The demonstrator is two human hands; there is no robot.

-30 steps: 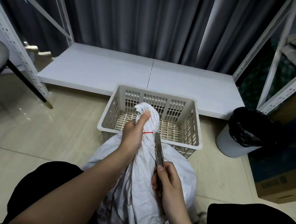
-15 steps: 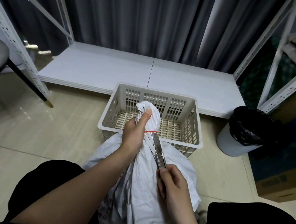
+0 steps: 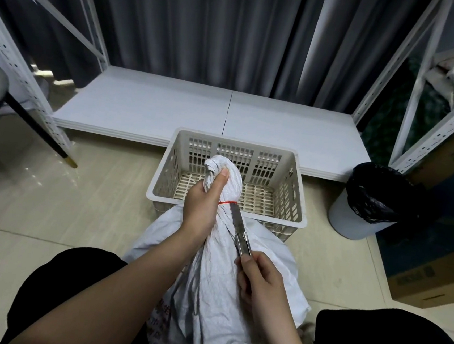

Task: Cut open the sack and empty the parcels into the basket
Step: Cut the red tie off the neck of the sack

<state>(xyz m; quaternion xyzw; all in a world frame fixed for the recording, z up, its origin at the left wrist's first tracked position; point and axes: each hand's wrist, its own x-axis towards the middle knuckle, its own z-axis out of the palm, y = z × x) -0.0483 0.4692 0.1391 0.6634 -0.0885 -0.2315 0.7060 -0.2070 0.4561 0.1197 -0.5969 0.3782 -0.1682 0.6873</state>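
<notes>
The left hand (image 3: 201, 205) squeezes the bunched neck of the white sack (image 3: 218, 276), thumb up on the top knot. The right hand (image 3: 261, 280) grips a metal knife (image 3: 238, 228), fingers curled round its handle. The blade tip touches the red tie (image 3: 227, 202) round the neck, just beside the left hand. The sack stands on the floor between the person's knees. Just behind it sits the basket (image 3: 292, 189), with nothing inside. A bin (image 3: 367, 204) with a black bag stands to the right.

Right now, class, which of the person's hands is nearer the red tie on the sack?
Left. The left hand grips the sack's neck right against the red tie; the right hand holds the knife lower down.
</notes>
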